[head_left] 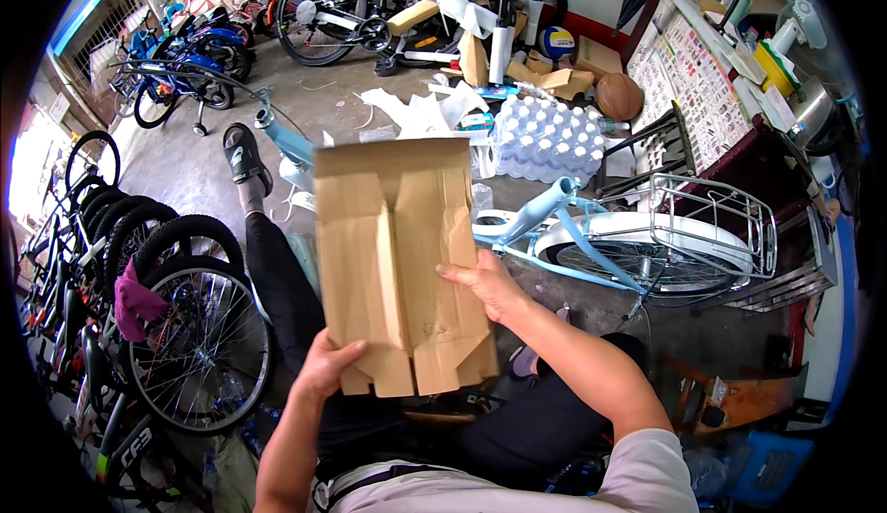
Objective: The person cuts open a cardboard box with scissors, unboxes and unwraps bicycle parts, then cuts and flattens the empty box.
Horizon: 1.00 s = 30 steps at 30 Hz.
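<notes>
A flattened brown cardboard box (356,236) is held up in front of me, its folded flaps meeting along a seam down the middle. My left hand (325,363) grips its lower left edge, thumb lying on the front. At the right edge, about mid-height, my right hand (490,287) pinches it, thumb on the face and fingers mostly hidden behind. Behind the cardboard, a light blue bicycle frame (545,206) lies on the floor, its rear wheel with a white fender (637,229) and a wire rack (721,213) to the right. The cardboard hides the frame's middle.
A row of bicycles and loose wheels (199,356) stands close on my left. Shrink-wrapped water bottles (547,139), a basketball (618,96) and white packing scraps (425,111) lie ahead. A wrapped bicycle (407,14) stands at the back. A small wooden stool (748,404) is at right.
</notes>
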Motion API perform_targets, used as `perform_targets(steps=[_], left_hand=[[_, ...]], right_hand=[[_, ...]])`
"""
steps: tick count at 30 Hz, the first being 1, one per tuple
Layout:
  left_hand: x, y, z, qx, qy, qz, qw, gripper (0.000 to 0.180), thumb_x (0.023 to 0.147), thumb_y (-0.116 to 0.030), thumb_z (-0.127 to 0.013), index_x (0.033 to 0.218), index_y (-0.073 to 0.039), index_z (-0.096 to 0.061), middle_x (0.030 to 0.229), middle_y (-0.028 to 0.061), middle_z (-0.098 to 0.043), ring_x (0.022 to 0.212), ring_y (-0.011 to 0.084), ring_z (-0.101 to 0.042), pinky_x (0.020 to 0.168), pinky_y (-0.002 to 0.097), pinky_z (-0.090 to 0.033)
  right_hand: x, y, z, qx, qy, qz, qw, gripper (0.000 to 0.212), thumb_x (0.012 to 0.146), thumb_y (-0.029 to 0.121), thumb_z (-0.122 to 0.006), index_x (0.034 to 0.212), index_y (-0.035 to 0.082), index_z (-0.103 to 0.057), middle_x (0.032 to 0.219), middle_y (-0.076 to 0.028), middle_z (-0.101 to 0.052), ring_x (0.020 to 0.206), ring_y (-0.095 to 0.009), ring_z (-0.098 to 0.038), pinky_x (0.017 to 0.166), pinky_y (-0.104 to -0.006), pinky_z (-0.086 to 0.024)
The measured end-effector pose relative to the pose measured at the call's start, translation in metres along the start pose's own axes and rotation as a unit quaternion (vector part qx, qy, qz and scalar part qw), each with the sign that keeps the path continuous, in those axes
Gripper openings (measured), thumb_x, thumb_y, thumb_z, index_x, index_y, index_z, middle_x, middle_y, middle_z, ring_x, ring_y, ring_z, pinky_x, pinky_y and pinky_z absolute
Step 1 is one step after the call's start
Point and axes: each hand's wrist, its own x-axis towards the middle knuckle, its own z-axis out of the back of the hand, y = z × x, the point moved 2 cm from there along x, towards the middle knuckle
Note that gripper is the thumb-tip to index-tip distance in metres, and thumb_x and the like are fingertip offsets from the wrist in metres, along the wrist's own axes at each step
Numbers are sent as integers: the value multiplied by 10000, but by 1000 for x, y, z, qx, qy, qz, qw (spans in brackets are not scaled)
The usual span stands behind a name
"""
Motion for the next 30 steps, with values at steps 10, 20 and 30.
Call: perform_targets(steps=[10,20,30], left_hand=[[8,21,-12,-47,-94,47,993,313,947,-111,-734,1215,23,-643,1084,110,-735,932,218,-724,848,379,-599],[7,-62,-26,196,-118,-229,946,504,939,-7,-647,1403,-24,-449,1282,107,-591,1180,201,-577,1003,348,-490],[220,-248,-83,312,-34,-284,906,513,915,-6,-610,1414,-11,-490,1248,123,-642,1125,210,-627,970,322,-507]], right_hand=[[-20,43,-15,148,79,-51,985,436,958,308,-693,1242,-19,-645,1014,-82,-745,915,-223,-717,877,-393,-556],[-20,65,-2,-225,-59,173,957,621,1030,515,-513,1336,-26,-513,1119,-225,-682,991,-355,-694,849,-424,-530],[-65,91,0,-342,-80,269,897,192,959,223,-638,1025,43,-629,952,-142,-660,748,-310,-684,660,-434,-537]])
